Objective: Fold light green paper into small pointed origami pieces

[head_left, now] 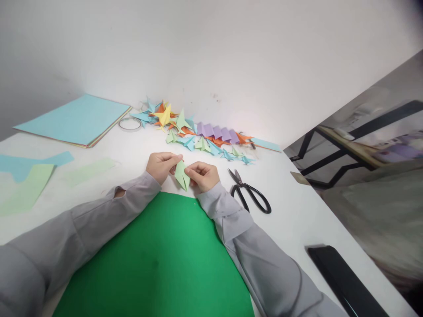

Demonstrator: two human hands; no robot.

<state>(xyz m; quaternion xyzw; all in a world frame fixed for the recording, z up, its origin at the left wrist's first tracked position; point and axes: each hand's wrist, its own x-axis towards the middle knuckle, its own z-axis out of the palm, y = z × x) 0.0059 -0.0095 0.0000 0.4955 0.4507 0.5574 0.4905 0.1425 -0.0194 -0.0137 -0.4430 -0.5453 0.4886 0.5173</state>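
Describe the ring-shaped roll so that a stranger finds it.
On the white table, at the far left, lies a big paper stack, light blue on top. The roll lies flat by its right edge: a thin open ring, unlike the pointed folded papers nearby.

The folded piece (181, 177) is of light green paper, matt and with sharp creases. The large green sheet (155, 259) looks smooth and also matt. The scissors (243, 186) have metal blades and black, slightly shiny handles, which look like plastic. The grey sleeves (115, 211) are of soft, wrinkled cloth. The black case (345, 281) is smooth, with a glossy line of light. The white table (287, 207) seems smooth.
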